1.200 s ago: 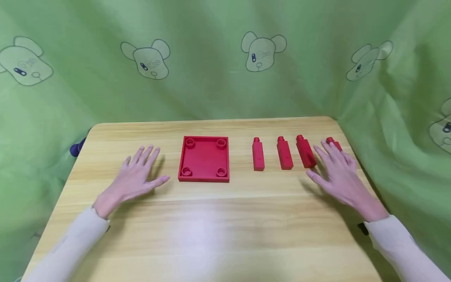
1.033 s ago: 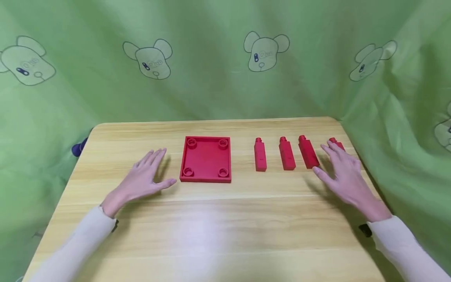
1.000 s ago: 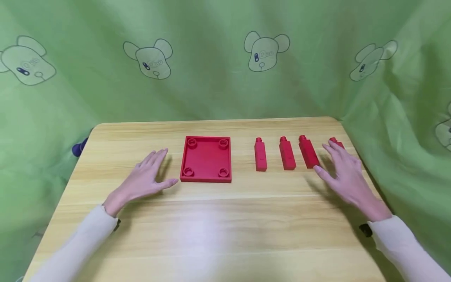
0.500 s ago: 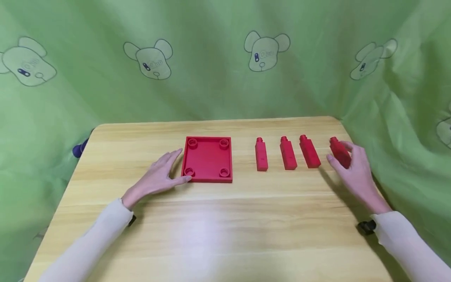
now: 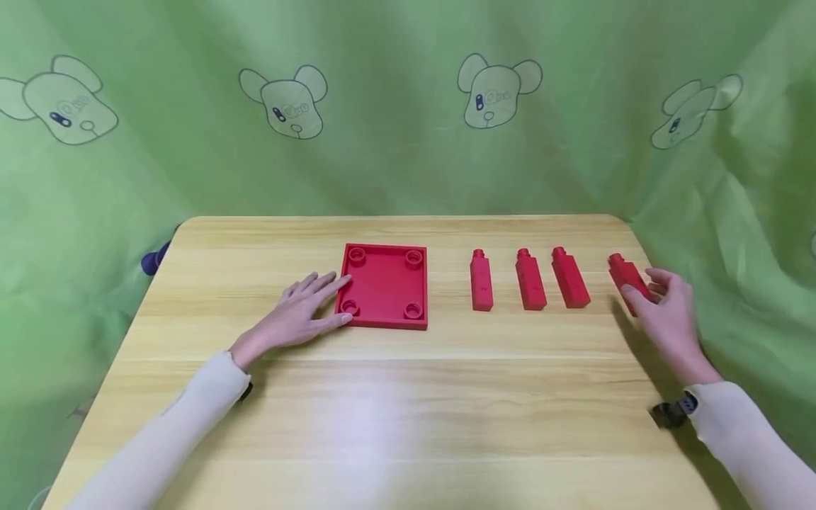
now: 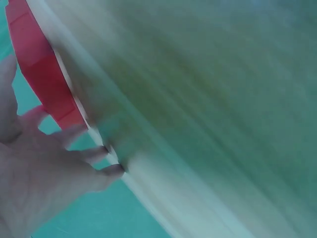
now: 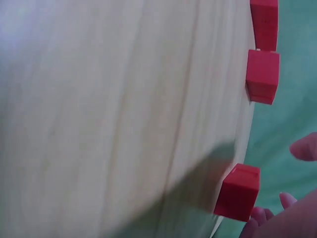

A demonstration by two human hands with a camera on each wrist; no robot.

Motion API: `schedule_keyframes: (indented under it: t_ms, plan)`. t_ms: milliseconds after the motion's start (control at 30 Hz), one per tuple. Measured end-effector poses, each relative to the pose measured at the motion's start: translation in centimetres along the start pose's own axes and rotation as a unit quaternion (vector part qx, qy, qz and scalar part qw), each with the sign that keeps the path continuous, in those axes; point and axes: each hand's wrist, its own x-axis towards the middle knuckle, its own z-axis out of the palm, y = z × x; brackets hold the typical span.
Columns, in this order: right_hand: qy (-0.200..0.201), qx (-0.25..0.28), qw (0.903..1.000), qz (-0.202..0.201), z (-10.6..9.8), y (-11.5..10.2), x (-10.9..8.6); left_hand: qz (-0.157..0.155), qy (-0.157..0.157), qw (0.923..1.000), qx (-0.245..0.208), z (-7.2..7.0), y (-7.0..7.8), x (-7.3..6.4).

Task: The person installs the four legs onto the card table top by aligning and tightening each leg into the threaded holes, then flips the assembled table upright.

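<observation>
A square red tabletop (image 5: pixel 385 283), its raised rim and corner sockets facing up, lies left of centre in the head view. My left hand (image 5: pixel 296 312) rests at its left side with fingers extended, one fingertip over the rim and the thumb at the near-left corner. At the far right, my right hand (image 5: pixel 666 308) has thumb and curled fingers about a red table leg (image 5: pixel 623 275) with a narrow threaded tip. In the right wrist view, that leg (image 7: pixel 238 192) shows its square end, the fingers beside it. In the left wrist view the tabletop (image 6: pixel 42 59) appears edge-on.
Three similar red legs, a left one (image 5: pixel 482 283), a middle one (image 5: pixel 530 282) and a right one (image 5: pixel 570 280), lie in a row between the tabletop and my right hand. A green curtain (image 5: pixel 395 142) hangs behind and beside the wooden table (image 5: pixel 408 411).
My left hand has moved right from the bare table to the tabletop's left edge. My right hand has closed in around the far-right leg, which has shifted slightly. The view has drifted a little.
</observation>
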Motion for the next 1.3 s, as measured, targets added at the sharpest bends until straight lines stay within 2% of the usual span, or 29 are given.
schedule_keyframes:
  t_ms: [133, 367, 667, 867, 1000, 1100, 1200, 1300]
  plan:
    - [0.005, -0.013, 0.9995, 0.029, -0.4, 0.5, 0.2, 0.006, -0.003, 0.9995, -0.031, -0.2, 0.1, 0.1]
    - [-0.034, 0.054, 0.9944, 0.084, -1.0, 2.0, 1.0, -0.020, 0.014, 0.9987, -0.045, 0.7, 0.2, 0.3]
    - [-0.054, 0.000, 0.9940, 0.095, -1.1, 2.4, 1.3, -0.043, -0.008, 0.9979, -0.048, 0.1, 0.8, 0.5]
    - [-0.044, 0.003, 0.9903, 0.132, -0.9, 1.9, 1.3, -0.057, -0.017, 0.9964, -0.060, -0.3, 0.9, 0.8]
    - [-0.020, 0.044, 0.9862, 0.158, -0.7, 1.8, 1.4, -0.065, -0.019, 0.9962, -0.054, -0.4, 0.9, 1.0]
    - [0.012, 0.110, 0.9743, 0.196, -0.8, 1.9, 1.4, -0.061, -0.016, 0.9967, -0.052, -0.3, 0.9, 1.1]
    - [0.053, 0.193, 0.9522, 0.231, -0.8, 1.8, 1.3, -0.054, -0.017, 0.9969, -0.054, -0.2, 0.8, 1.3]
    - [0.081, 0.257, 0.9322, 0.242, -0.6, 1.5, 1.3, -0.055, -0.019, 0.9972, -0.048, -0.3, 0.7, 1.4]
